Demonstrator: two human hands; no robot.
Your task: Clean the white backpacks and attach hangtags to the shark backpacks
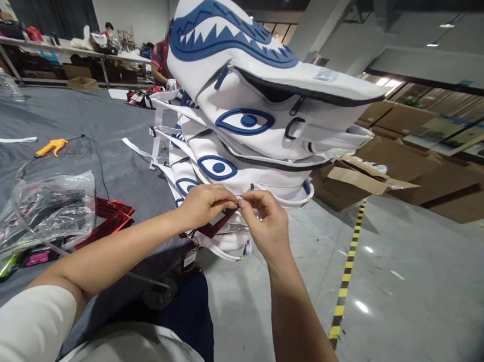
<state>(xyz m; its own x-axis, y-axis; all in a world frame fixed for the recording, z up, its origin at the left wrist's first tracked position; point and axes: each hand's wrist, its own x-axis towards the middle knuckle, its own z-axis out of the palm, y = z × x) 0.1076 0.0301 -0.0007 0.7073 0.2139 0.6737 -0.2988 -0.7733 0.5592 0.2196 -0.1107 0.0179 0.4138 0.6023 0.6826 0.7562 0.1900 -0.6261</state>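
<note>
A tall stack of white backpacks (245, 121) printed with blue shark teeth and eyes leans over in front of me on a grey mat. My left hand (203, 205) and my right hand (264, 221) meet at the lower part of the stack, fingertips pinched together on a small zipper pull or string (241, 198) of one backpack. A dark red hang tag (217, 227) hangs just below my left hand. White straps (154, 143) trail off the stack to the left.
A clear plastic bag (47, 213) with small items and red tags (108, 216) lies at left. An orange-handled tool (53, 146) lies farther back. Open cardboard boxes (357, 180) stand at right beside a yellow-black floor stripe (349, 264). A person works at far tables (69, 50).
</note>
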